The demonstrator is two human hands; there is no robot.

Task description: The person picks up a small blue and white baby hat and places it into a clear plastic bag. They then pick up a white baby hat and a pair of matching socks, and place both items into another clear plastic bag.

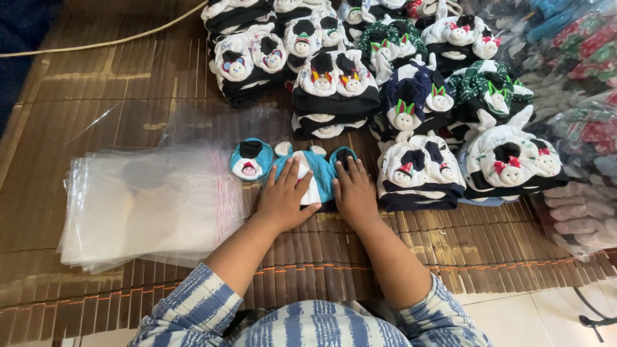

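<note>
While I kneel on the mat: my striped sleeves sit nearest, both arms reaching forward.
Left hand (283, 199): laid flat with fingers spread on the teal folded piece (307, 172), pressing rather than gripping; my grip holds nothing.
Right hand (353, 193): flat too, just beside the left, resting on the right part of the same piece; nothing clasped.
Teal folded piece: lies on the bamboo mat (96, 96), mid-scene, its bear-faced toe (250, 160) sticking out to the left.
Doing it well, I judge: keep both palms even, smooth outward so the fold lies flat and the edges line up.
Clear bags (148, 205): a loose stack on the left, close to my left hand.
Farther: stacks of folded animal-face pieces (334, 90), dark and white, in rows.
Far right: bagged bundles (578, 128).
</note>
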